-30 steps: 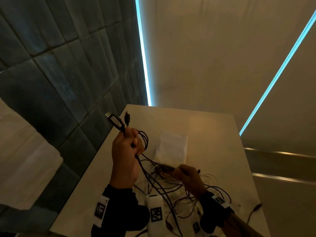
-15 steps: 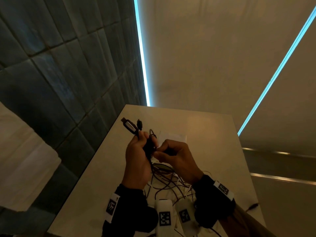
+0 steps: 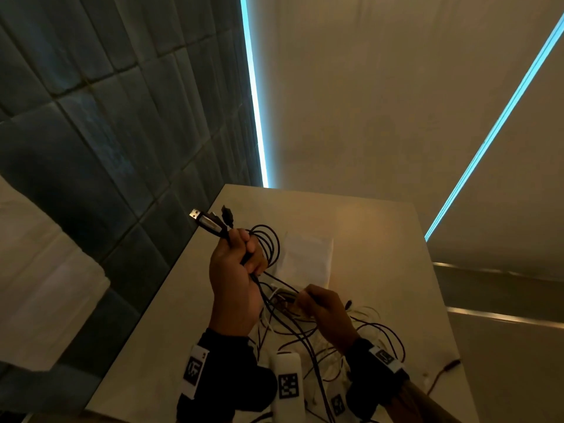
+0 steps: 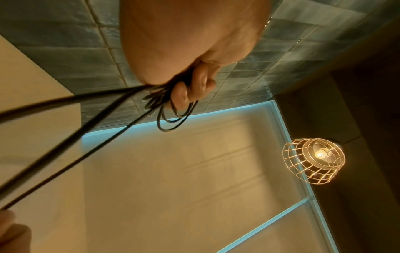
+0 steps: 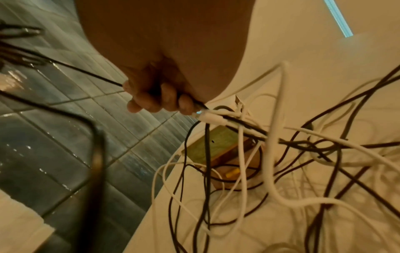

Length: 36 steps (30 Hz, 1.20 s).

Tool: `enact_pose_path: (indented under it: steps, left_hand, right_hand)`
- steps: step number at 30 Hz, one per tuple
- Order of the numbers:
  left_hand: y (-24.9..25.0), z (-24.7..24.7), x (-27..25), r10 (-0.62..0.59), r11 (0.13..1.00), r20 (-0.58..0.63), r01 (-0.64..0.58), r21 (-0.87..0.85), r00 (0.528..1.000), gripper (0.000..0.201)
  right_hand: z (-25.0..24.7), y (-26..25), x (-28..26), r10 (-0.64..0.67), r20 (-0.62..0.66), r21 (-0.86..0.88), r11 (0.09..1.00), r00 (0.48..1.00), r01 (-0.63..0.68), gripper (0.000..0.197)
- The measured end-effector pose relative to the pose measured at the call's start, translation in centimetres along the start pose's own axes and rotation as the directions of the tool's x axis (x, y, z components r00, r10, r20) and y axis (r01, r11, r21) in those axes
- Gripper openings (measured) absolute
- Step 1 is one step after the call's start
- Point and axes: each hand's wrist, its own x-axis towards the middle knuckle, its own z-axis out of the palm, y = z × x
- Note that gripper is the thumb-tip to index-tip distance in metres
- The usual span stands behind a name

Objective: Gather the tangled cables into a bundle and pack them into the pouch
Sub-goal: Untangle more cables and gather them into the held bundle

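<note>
Black cable loops [image 3: 268, 245] sit bunched in our left hand [image 3: 235, 279], raised above the table [image 3: 381, 239]; the fingers [image 4: 201, 80] are curled tight round the coil, and the USB plugs [image 3: 210, 222] stick out past the top of the fist toward the tiled wall [image 3: 106, 132]. Several loops hang out beside the knuckles, and taut black strands run from that fist down to the heap.

Our right hand [image 3: 323, 309] is lower, just over the tangled cables [image 5: 270, 154], black and white together, spread on the tabletop. Its fingers [image 5: 160, 101] are closed round a thin black strand that passes through the grip, with a white connector [image 5: 211, 117] just beside the fingertips.

The white pouch [image 3: 308, 257] lies flat on the table beyond both hands, near the held coil but apart from it. We cannot tell whether its mouth is open. A wire-cage lamp [image 4: 314, 160] glows overhead.
</note>
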Motion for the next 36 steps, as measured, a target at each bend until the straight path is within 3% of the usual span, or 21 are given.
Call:
enact_pose_path:
  steps: [4, 8, 12, 14, 17, 21, 26, 29, 32, 36]
  left_hand:
    - [1.0, 0.0, 0.0, 0.044, 0.999, -0.033, -0.044, 0.029, 0.998, 0.03]
    - [1.6, -0.7, 0.1, 0.08, 0.996, -0.075, -0.076, 0.049, 0.994, 0.031]
    - [1.1, -1.2, 0.4, 0.078, 0.992, -0.127, -0.064, 0.112, 0.989, 0.031]
    - [0.7, -1.4, 0.7, 0.068, 0.985, -0.142, -0.044, 0.167, 0.988, 0.031]
    - [-0.2, -1.1, 0.7, 0.008, 0.972, -0.163, 0.031, 0.231, 0.987, 0.032]
    - [-1.8, -0.5, 0.3, -0.092, 0.947, -0.178, 0.142, 0.287, 0.98, 0.03]
    - [-2.2, 0.0, 0.3, -0.152, 0.908, -0.109, 0.182, 0.376, 0.982, 0.031]
    - [-1.9, 0.4, 0.2, -0.2, 0.943, -0.053, 0.207, 0.259, 0.978, 0.033]
    - [-1.7, 0.6, 0.4, -0.163, 0.978, -0.045, 0.167, 0.124, 0.986, 0.032]
    - [-1.0, 0.3, 0.8, -0.092, 0.996, -0.034, 0.092, 0.016, 0.995, 0.031]
  right_hand:
    - [0.4, 1.7, -1.0, -0.061, -0.015, -0.168, 0.984, 0.998, 0.057, 0.026]
    - [0.3, 3.3, -1.7, -0.001, 0.043, -0.228, 0.974, 0.999, 0.011, 0.028]
    - [-0.2, 2.8, -0.3, 0.006, -0.09, -0.31, 0.95, 0.996, -0.034, 0.033]
    - [-0.2, 1.3, 1.0, 0.045, -0.191, -0.217, 0.972, 0.981, -0.087, 0.033]
    - [-0.2, -2.7, 2.5, 0.031, -0.223, -0.069, 0.996, 0.974, -0.048, 0.022]
    - [0.3, -7.5, 3.2, -0.077, -0.159, 0.023, 0.996, 0.984, 0.082, 0.018]
    - [1.1, -10.0, 2.8, -0.171, -0.025, 0.054, 0.984, 0.985, 0.172, 0.016]
    - [0.7, -9.7, 2.4, -0.135, 0.053, 0.057, 0.99, 0.989, 0.132, 0.013]
    - [0.5, -8.5, 2.0, -0.067, 0.129, 0.073, 0.996, 0.989, 0.058, 0.02]
    - [0.0, -4.8, 1.4, -0.022, 0.095, 0.099, 0.995, 0.995, 0.012, 0.032]
